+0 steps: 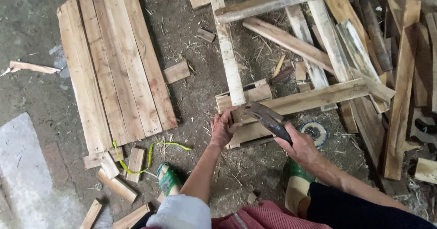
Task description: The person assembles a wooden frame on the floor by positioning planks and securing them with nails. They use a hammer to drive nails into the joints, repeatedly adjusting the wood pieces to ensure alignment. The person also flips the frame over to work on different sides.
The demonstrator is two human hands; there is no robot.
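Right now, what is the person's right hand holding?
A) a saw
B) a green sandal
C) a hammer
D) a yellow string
C: the right hand grips the dark handle of a hammer, whose head rests over the wooden frame that the left hand steadies.

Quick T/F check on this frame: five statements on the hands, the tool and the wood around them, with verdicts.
1. The right hand holds a dark curved metal tool. True.
2. The left hand rests flat on the floor. False: it grips the corner of the wooden frame.
3. A panel of joined planks lies flat to the left of the frame. True.
4. A red rope lies near the panel. False: the cord there is yellow-green.
5. The tool's head is over the frame corner near the left hand. True.
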